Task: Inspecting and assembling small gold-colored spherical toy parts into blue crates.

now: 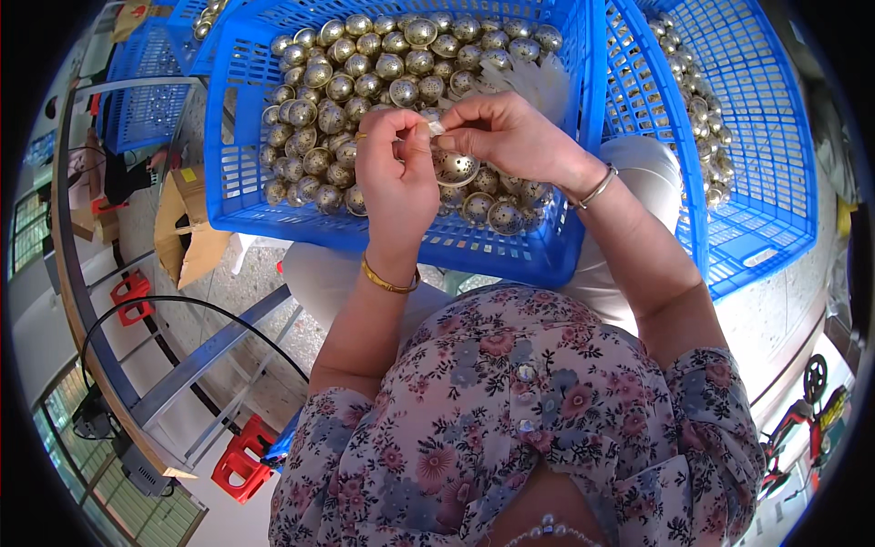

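My left hand (398,173) and my right hand (515,137) meet over a blue plastic basket (401,244). Between their fingertips they pinch a small whitish, translucent piece (435,126), perhaps thin plastic; its kind is not clear. Just beneath the fingers sits a perforated metal ball (454,169) with a rim, larger-looking than those around it. Whether the pinched piece is joined to this ball is hidden. Many similar silvery-gold perforated balls (339,88) fill the basket. A heap of clear, whitish plastic pieces (524,87) lies on them beyond my right hand.
Another blue basket (761,219) with more metal balls (702,114) stands to the right. At the left are an open cardboard box (182,223), a metal-framed table (100,319) with a black cable (219,308), and red stools (239,465). My knees flank the near basket.
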Tool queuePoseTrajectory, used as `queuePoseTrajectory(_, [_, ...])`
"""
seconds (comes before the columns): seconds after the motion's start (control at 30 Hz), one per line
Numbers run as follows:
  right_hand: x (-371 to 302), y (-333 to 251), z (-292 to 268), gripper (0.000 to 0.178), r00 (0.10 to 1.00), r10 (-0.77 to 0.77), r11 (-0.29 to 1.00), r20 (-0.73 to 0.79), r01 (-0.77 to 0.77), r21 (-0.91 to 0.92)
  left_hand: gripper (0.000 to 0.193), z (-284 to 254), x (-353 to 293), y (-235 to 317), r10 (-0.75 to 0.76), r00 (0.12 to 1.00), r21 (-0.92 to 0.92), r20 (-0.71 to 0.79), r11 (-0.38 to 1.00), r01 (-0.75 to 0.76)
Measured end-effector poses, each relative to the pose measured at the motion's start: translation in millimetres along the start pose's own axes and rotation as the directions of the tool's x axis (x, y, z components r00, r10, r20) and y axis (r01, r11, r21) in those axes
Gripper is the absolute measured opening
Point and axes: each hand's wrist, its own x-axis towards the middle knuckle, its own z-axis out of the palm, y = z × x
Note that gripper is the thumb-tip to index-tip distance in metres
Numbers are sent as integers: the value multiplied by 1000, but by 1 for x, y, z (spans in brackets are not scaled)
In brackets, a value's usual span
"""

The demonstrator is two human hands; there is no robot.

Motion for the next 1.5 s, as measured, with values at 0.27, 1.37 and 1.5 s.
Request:
queuePoseTrajectory(0.27, [-1, -4, -13, 12, 999, 50, 986, 14, -47, -163, 7, -1, -2, -6, -30, 1000, 15, 2, 999, 30])
queuePoseTrajectory(1.37, [-5, -12, -20, 9, 997, 78, 955, 14, -70, -289, 6, -29, 2, 2, 105, 974, 275, 203, 948, -159])
queuePoseTrajectory(1.5, [-14, -31, -24, 8, 995, -93, 901, 21, 93, -423, 10, -24, -3, 11, -228, 957, -104, 178, 963, 249])
